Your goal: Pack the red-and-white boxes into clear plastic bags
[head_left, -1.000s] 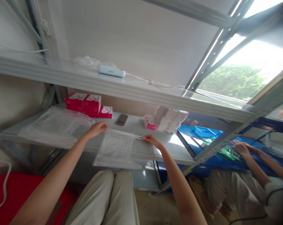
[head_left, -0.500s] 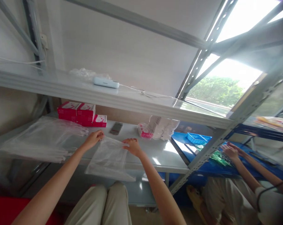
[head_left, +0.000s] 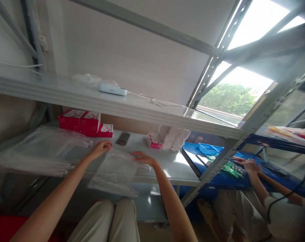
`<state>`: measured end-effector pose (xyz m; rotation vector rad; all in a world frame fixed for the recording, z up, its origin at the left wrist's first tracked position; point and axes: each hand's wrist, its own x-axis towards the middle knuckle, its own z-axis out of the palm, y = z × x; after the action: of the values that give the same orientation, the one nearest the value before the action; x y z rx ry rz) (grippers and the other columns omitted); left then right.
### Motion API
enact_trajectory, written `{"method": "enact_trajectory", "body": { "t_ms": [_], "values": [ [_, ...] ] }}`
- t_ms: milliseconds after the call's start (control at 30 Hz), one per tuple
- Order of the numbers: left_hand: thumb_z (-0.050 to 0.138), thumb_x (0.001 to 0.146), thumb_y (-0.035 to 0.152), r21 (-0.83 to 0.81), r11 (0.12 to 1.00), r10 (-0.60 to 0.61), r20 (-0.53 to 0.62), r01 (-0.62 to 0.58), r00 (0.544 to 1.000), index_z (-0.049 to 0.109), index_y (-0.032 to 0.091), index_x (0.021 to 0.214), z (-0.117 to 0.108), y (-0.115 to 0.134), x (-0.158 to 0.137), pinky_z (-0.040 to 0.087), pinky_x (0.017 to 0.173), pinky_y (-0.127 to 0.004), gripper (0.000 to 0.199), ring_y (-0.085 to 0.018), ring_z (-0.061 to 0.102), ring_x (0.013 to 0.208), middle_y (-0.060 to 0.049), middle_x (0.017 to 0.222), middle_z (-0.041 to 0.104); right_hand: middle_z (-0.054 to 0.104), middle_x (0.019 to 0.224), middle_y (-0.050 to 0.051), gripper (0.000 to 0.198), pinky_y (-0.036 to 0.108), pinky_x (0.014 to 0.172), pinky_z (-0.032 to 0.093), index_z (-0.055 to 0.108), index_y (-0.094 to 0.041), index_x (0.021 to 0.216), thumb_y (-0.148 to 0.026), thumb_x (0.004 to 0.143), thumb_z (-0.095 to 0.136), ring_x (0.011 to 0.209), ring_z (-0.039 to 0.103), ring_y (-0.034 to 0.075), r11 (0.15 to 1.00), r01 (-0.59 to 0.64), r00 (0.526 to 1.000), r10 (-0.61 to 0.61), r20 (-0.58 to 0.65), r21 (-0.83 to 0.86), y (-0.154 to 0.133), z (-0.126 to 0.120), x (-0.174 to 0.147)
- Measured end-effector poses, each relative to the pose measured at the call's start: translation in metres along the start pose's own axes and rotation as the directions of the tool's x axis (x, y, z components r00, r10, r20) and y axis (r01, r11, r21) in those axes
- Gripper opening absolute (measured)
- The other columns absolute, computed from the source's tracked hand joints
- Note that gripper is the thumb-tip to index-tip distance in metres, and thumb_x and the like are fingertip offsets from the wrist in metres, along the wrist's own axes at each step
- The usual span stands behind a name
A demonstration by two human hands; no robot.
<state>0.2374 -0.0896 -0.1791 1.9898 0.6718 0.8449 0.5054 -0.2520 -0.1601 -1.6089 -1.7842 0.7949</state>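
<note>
A clear plastic bag (head_left: pixel 114 173) hangs over the front edge of the grey shelf in front of me. My left hand (head_left: pixel 102 149) pinches its upper left corner, fingers curled together. At the upper right corner, my right hand (head_left: pixel 143 158) holds the bag between thumb and fairly straight fingers; a bit of film shows below that hand. To the left lies a pile of similar clear bags (head_left: pixel 38 151), spread flat and overlapping the shelf edge. Behind my left hand stand several stacked pink-and-white boxes (head_left: pixel 81 121).
A dark phone-like object (head_left: pixel 123 138), partly pixelated, lies behind the bag. Right of it are a pink-and-white package (head_left: pixel 154 141) and crumpled plastic wrap (head_left: pixel 172 137). A pale blue device (head_left: pixel 113 89) rests on the upper shelf (head_left: pixel 152 114). Beyond the upright, a co-worker's hands (head_left: pixel 248 165) work over a blue table.
The bag has shifted slightly left and its lower right corner has drawn in. My right fingers have straightened somewhat. The co-worker's hands have moved. The view has shifted slightly.
</note>
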Motion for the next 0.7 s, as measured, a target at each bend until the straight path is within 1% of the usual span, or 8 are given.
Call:
{"method": "enact_trajectory", "body": {
  "t_ms": [67,133,200,267,333,433,567,700],
  "values": [
    [0.062,0.071,0.039,-0.018,1.0,0.014,0.025,-0.013,1.0,0.062,0.017,0.084,0.004,0.011,-0.001,0.041,0.06,-0.025,0.026,-0.018,0.058,0.064,0.0,0.064,0.061,0.046,0.141,0.008,0.061,0.039,0.108,0.032,0.049,-0.021,0.135,-0.043,0.08,0.062,0.127,0.043,0.022,0.999,0.036,0.996,-0.033,-0.08,0.035,-0.019,0.002,0.011],
    [0.061,0.073,0.038,-0.05,0.998,0.043,0.06,-0.04,0.997,0.061,0.017,0.087,0.009,0.024,-0.002,0.042,0.061,-0.025,0.026,-0.018,0.059,0.066,-0.001,0.068,0.062,0.046,0.141,0.008,0.064,0.036,0.105,0.035,0.045,-0.023,0.138,-0.048,0.08,0.06,0.125,0.044,0.021,0.993,0.096,0.991,-0.089,-0.105,0.067,-0.04,0.011,0.029],
    [0.06,0.075,0.039,-0.06,0.996,0.077,0.062,-0.073,0.995,0.061,0.017,0.091,0.013,0.038,-0.004,0.044,0.063,-0.026,0.027,-0.018,0.06,0.07,-0.002,0.072,0.063,0.062,0.117,0.008,0.054,0.034,0.09,0.045,0.058,-0.022,0.124,-0.05,0.078,0.062,0.103,0.057,0.02,0.992,0.107,0.994,-0.107,-0.009,0.067,-0.057,0.025,0.05],
    [0.059,0.077,0.041,-0.042,0.995,0.094,-0.014,-0.095,0.995,0.059,0.017,0.099,0.014,0.049,-0.011,0.046,0.069,-0.028,0.033,-0.019,0.061,0.075,-0.004,0.079,0.064,0.067,0.082,0.004,0.04,0.03,0.071,0.048,0.068,-0.018,0.1,-0.05,0.076,0.064,0.071,0.057,0.016,0.994,0.091,0.993,-0.096,0.07,0.059,-0.067,0.039,0.066],
    [0.055,0.079,0.045,-0.027,0.996,0.078,-0.148,-0.082,0.986,0.054,0.018,0.11,0.012,0.053,-0.025,0.047,0.077,-0.032,0.04,-0.021,0.062,0.084,-0.007,0.092,0.065,0.057,0.061,0.0,0.034,0.027,0.059,0.042,0.067,-0.017,0.076,-0.051,0.077,0.061,0.056,0.047,0.012,0.989,0.108,0.992,-0.113,0.047,0.099,-0.07,0.049,0.074],
    [0.054,0.079,0.049,-0.039,0.999,-0.004,-0.234,-0.005,0.972,0.049,0.019,0.117,0.005,0.046,-0.055,0.048,0.082,-0.035,0.049,-0.023,0.061,0.093,-0.01,0.107,0.063,0.049,0.057,-0.002,0.038,0.025,0.057,0.037,0.059,-0.018,0.063,-0.051,0.079,0.056,0.055,0.042,0.011,0.964,0.175,0.984,-0.163,-0.077,0.2,-0.066,0.05,0.069],
    [0.061,0.074,0.049,-0.016,0.995,-0.101,-0.104,0.1,0.989,0.063,0.019,0.097,-0.001,0.028,-0.092,0.047,0.076,-0.031,0.038,-0.024,0.063,0.085,-0.007,0.091,0.068,0.054,0.065,-0.001,0.039,0.027,0.064,0.04,0.061,-0.018,0.071,-0.054,0.081,0.051,0.063,0.046,0.013,0.948,0.207,0.972,-0.171,-0.159,0.241,-0.059,0.04,0.052],
    [0.063,0.07,0.051,-0.051,0.987,-0.16,-0.174,0.153,0.972,0.066,0.016,0.072,0.004,0.019,-0.11,0.044,0.063,-0.027,0.035,-0.02,0.06,0.068,-0.004,0.07,0.067,0.064,0.08,0.003,0.039,0.032,0.076,0.043,0.068,-0.017,0.087,-0.053,0.079,0.054,0.076,0.055,0.017,0.94,0.192,0.97,-0.138,-0.199,0.281,-0.052,0.032,0.041]
  ]
}}
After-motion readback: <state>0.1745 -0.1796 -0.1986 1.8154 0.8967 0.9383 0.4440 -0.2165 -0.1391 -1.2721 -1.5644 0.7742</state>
